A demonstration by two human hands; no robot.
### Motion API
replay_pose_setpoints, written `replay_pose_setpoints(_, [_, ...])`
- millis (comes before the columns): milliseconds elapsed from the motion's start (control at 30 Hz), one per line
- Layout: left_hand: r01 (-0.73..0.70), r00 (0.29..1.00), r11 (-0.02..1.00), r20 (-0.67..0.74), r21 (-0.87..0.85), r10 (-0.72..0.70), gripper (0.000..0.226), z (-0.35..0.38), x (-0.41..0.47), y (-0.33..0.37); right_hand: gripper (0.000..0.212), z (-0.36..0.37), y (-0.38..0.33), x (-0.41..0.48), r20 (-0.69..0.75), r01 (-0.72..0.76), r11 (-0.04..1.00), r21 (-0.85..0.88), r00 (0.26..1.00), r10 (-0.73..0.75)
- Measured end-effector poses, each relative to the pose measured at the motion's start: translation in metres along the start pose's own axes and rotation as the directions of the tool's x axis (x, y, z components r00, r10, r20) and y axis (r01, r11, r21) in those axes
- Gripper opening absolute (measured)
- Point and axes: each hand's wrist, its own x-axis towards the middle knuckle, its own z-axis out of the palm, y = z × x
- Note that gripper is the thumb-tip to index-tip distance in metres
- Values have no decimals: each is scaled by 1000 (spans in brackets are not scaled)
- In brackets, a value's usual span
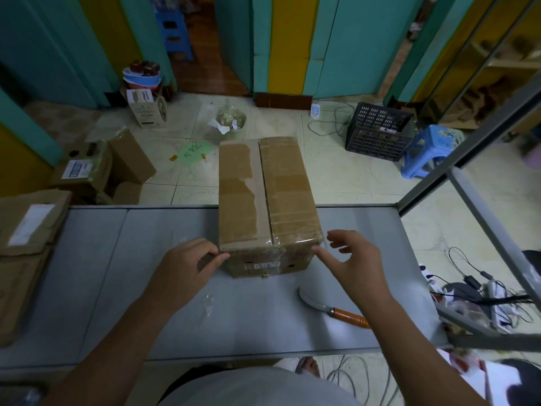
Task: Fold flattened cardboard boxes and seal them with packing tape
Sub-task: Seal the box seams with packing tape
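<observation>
We see the cardboard box (268,200) standing closed on the grey table (164,288), its far end reaching past the table's back edge. It is long and brown; the two top flaps meet in a middle seam, old brown tape is partly torn off the left flap, and shiny clear tape (282,249) wraps over the near edge above a small label. The left hand (187,268) is curled, thumb and forefinger pinching the near left corner of the box. The right hand (354,265) is spread loosely and holds nothing, one fingertip touching the near right corner. A knife (330,307) with an orange handle lies just beside the box
</observation>
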Motion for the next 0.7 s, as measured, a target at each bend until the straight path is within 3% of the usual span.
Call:
replay_pose_setpoints(100, [-8, 1000, 1000, 11, -5, 8, 32, -1, 0, 1, 27, 2, 2, 5, 24, 30, 1000, 4, 999, -30])
replay_pose_setpoints(200, [-15, 1000, 1000, 24, -6, 15, 31, -2, 0, 0, 21, 0, 7, 6, 53, 127, 991, -31, 991, -125])
replay_pose_setpoints(400, [-80, 995, 996, 61, 48, 77, 32, -1, 4, 1, 36, 11, 27, 3, 23, 250, 964, -85, 968, -249])
replay_pose_setpoints(567, [-115, 991, 993, 77, 21, 113, 32, -1, 13, 4, 30, 7, 39, 15, 46, 297, 953, -54, 954, -295])
replay_pose_setpoints(700, [-109, 981, 993, 156, -54, 116, 32, -12, 16, -10, 26, -8, 42, 19, 154, 291, 956, 43, 943, -294])
